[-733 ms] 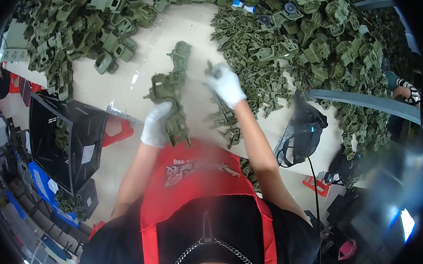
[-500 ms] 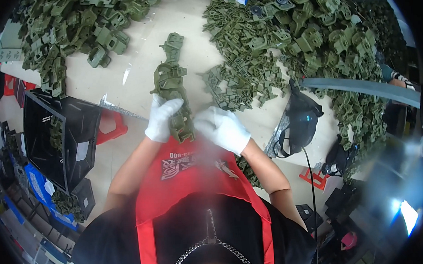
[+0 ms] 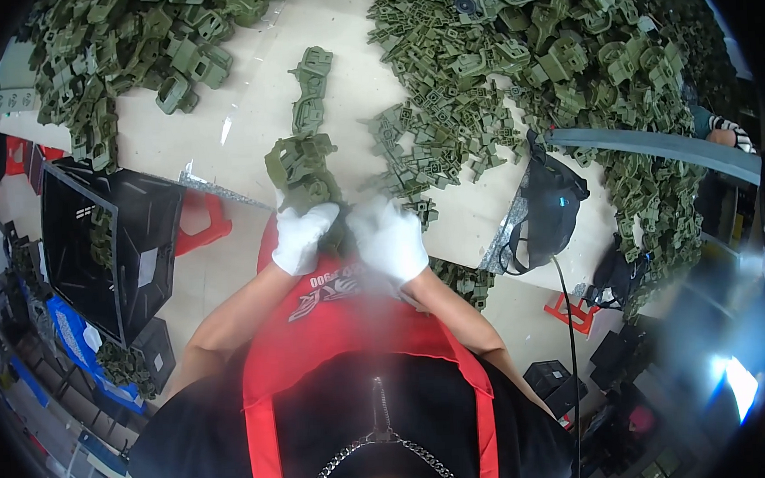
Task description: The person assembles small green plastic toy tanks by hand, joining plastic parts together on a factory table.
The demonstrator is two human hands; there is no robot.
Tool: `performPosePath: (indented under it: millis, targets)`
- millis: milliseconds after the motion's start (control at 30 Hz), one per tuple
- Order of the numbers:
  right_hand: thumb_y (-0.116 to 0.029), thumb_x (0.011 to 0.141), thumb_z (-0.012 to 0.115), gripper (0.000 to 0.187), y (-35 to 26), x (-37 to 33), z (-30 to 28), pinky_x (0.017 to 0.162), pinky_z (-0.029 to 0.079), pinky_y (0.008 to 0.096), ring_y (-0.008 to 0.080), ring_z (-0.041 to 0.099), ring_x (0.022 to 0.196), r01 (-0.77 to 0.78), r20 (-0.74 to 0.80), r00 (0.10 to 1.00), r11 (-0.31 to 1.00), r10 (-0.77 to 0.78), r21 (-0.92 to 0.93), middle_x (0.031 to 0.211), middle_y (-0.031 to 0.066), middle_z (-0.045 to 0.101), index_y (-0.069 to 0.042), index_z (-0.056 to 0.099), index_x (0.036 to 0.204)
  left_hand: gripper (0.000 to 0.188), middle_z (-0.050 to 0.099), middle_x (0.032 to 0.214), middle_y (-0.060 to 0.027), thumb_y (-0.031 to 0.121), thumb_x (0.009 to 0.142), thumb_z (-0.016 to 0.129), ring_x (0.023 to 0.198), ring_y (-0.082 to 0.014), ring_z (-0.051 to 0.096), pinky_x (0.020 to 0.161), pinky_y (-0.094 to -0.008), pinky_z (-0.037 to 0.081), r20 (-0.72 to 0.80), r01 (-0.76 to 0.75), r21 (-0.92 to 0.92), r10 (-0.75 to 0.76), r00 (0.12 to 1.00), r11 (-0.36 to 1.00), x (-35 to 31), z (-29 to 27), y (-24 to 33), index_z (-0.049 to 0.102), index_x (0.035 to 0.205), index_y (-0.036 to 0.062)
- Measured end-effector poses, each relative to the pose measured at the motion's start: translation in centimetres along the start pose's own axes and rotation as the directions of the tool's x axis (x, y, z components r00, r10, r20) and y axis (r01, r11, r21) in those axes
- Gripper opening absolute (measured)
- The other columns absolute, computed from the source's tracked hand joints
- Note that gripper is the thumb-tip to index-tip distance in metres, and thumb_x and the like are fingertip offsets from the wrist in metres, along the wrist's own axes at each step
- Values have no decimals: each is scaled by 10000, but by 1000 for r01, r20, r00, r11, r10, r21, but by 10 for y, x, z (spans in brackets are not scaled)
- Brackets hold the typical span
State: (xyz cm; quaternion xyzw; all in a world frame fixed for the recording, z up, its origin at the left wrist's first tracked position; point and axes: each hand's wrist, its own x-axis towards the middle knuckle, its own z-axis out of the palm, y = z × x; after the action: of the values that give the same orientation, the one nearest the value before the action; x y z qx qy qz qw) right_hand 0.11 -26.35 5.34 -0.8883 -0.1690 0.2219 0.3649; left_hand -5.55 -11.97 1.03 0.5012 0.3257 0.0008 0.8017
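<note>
My left hand (image 3: 306, 237), in a white glove, is closed on the near end of an olive-green molded plastic part (image 3: 304, 169), which tilts up at the table's front edge. Close beside it on the right is my white-gloved right hand (image 3: 390, 241). Its fingertips are blurred and lie near the part's lower end, so I cannot tell whether they grip anything. Straight beyond the held part, more green molded pieces (image 3: 309, 112) lie in a row on the pale table (image 3: 253, 133). The gloves hide the lower end of the held part.
A heap of green parts (image 3: 187, 58) covers the far left, and small green pieces (image 3: 446, 139) spread to the right. Larger ones (image 3: 564, 61) pile behind these. A black bag (image 3: 551, 202) hangs at the right edge. Black crates (image 3: 111, 247) and a red stool (image 3: 202, 222) stand left.
My left hand has moved toward my body, and the held part now tilts differently. My right hand has come lower and slightly left, closer to my left hand.
</note>
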Motion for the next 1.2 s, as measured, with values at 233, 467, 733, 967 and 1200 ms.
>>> performPosePath:
  millis: [233, 467, 733, 967, 1200]
  targets:
    - [-178, 829, 608, 83, 4, 3, 19, 635, 500, 440, 312, 618, 753, 238, -10, 970, 955, -244, -178, 813, 111, 632, -99, 598, 852, 382, 655, 998, -109, -84, 779, 554, 902, -205, 638, 821, -334, 522, 16, -130, 137, 129, 992, 982, 5, -7, 7, 567, 1155, -16]
    - [-139, 807, 707, 120, 2, 38, 29, 590, 524, 308, 250, 660, 636, 84, -87, 994, 975, -67, 207, 772, 116, 668, -105, 672, 917, 425, 651, 989, -123, -45, 734, 581, 857, -222, 645, 778, -338, 540, -21, -78, -191, 75, 997, 978, 20, -16, 42, 558, 1157, -4]
    - [-376, 815, 675, 487, -5, 214, 62, 855, 488, 445, 388, 615, 967, -121, -166, 978, 992, 126, 38, 1054, 226, 643, -25, 588, 1140, 548, 575, 1195, -111, 185, 839, 680, 988, -231, 619, 813, -404, 563, 17, -83, -312, 93, 996, 946, 44, -56, 76, 443, 1316, 55]
    - [-194, 821, 686, 354, 15, 221, 21, 794, 513, 314, 203, 639, 879, -109, 93, 993, 801, 67, 588, 998, 114, 669, -10, 613, 1114, 703, 554, 1212, -111, 443, 835, 683, 1032, -252, 600, 842, -440, 548, 50, -100, -346, 125, 991, 933, 41, -51, 76, 393, 1360, 77]
    - [-131, 794, 680, 249, -60, 96, -69, 673, 511, 315, 244, 649, 759, 484, -50, 874, 875, -484, -12, 894, 112, 656, -103, 659, 1040, 661, 597, 1074, -89, 503, 835, 637, 915, -184, 608, 770, -322, 534, 279, -163, -171, 206, 938, 972, 44, -14, 68, 472, 1248, 15]
